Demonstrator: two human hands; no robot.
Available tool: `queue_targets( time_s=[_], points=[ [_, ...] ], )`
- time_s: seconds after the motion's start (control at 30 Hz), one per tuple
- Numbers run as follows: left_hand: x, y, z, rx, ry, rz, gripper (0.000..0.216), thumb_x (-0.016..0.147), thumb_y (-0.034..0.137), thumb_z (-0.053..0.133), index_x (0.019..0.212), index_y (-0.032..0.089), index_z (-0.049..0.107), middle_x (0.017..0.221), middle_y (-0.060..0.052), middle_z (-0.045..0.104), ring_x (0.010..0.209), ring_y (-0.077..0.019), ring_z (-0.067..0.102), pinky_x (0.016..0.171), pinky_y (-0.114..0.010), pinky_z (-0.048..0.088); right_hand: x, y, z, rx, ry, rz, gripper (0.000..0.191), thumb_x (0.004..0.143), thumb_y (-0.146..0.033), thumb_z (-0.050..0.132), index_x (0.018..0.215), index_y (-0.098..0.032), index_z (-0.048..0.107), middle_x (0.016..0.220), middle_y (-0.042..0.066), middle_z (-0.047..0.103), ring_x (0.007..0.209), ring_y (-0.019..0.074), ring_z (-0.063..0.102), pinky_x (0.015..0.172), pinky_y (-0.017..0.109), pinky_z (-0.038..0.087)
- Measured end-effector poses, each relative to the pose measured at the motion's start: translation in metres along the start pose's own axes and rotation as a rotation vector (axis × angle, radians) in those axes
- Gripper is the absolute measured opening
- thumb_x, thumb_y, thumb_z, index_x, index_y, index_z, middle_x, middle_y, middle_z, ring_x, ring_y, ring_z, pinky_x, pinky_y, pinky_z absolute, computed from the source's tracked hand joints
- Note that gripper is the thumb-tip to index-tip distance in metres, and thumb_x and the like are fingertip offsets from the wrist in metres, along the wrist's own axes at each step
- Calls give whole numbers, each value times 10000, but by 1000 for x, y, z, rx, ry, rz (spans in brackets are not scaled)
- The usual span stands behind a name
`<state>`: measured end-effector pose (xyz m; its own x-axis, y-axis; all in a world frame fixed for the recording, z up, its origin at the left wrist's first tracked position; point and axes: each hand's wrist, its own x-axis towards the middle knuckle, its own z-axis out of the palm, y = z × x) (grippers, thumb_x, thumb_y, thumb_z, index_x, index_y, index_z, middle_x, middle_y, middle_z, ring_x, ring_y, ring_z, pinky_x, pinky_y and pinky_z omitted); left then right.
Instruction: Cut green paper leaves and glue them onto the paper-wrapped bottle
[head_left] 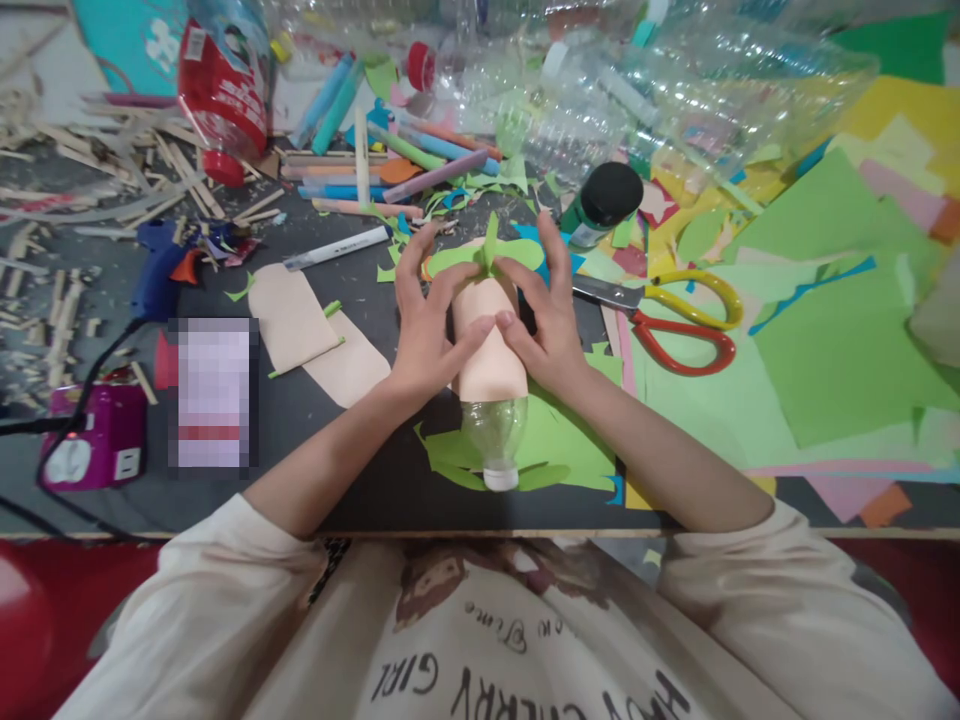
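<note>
A clear plastic bottle lies on the table with its white cap toward me. Peach paper wraps its body. Across the bottle's far end sits a green paper cutout with leaf-like lobes, one of them standing up. My left hand is curved around the bottle's left side, thumb on the peach paper and index fingertip at the green cutout. From the other side my right hand mirrors it, its thumb almost meeting the left one. Both hands' outer fingers are raised. Green paper lies beneath the bottle.
Scissors and a black-lidded jar are on the right, near green sheets. To the left are peach cutouts, a white marker, a blue glue gun with its cord, and wood sticks. Plastic bottles crowd the back.
</note>
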<state>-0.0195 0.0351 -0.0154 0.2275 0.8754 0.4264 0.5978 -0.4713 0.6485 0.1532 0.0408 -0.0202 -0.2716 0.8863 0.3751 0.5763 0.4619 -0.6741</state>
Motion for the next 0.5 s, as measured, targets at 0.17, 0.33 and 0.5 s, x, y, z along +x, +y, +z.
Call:
queue_targets(
  time_s=[0.17,0.33,0.5],
  points=[
    [0,-3,0,7,-20,14,527,860,664,354,1246,309,412,1502,-85,191,1447,-337,126,1162,-590,204,0,1,2,-2,25,-21,481,889,-599,343,1312,-390,434,1519,-16,274,1469,286,108,1167,537,213],
    [0,-1,0,-7,-22,13,504,875,648,340,1237,304,411,1489,-92,208,1440,-330,159,1162,-579,213,-1,1,2,32,8,-17,469,885,-594,360,1300,-387,433,1491,3,325,1464,301,123,1158,558,208],
    [0,-1,-1,-10,-35,-7,537,859,671,342,1265,323,389,1503,-82,203,1448,-335,130,1152,-594,223,0,-3,0,2,54,-59,432,899,-553,359,1292,-383,413,1499,3,313,1454,283,170,1162,500,237]
  ],
)
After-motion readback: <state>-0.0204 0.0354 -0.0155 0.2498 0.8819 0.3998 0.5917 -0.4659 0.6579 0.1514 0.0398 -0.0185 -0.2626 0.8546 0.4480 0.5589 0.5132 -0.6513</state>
